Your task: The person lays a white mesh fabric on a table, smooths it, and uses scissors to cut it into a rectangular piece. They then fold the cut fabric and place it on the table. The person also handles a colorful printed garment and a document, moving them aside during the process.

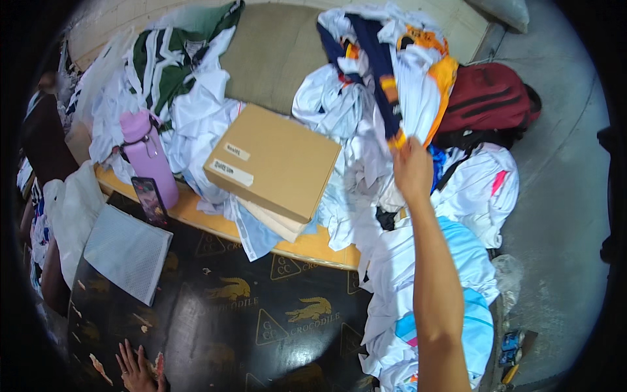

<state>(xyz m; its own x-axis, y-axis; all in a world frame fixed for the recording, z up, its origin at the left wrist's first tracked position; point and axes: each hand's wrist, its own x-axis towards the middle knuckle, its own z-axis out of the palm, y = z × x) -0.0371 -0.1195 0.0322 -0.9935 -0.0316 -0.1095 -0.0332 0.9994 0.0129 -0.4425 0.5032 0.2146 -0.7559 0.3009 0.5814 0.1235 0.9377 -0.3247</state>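
My right hand (410,170) reaches far forward and grips a white, navy and orange garment (398,98) at its lower edge, lifting it from a pile of white clothes (339,111). My left hand (136,369) rests flat, fingers spread, on the black printed tabletop (261,320) at the lower left and holds nothing. A brown cardboard box (274,160) lies on the clothes just left of the held garment.
A lilac water bottle (149,157) and a phone (150,201) stand at the left. A grey mesh pouch (127,251) lies on the black surface. A dark red backpack (488,98) sits at the right, more white and light blue clothes (470,274) below it.
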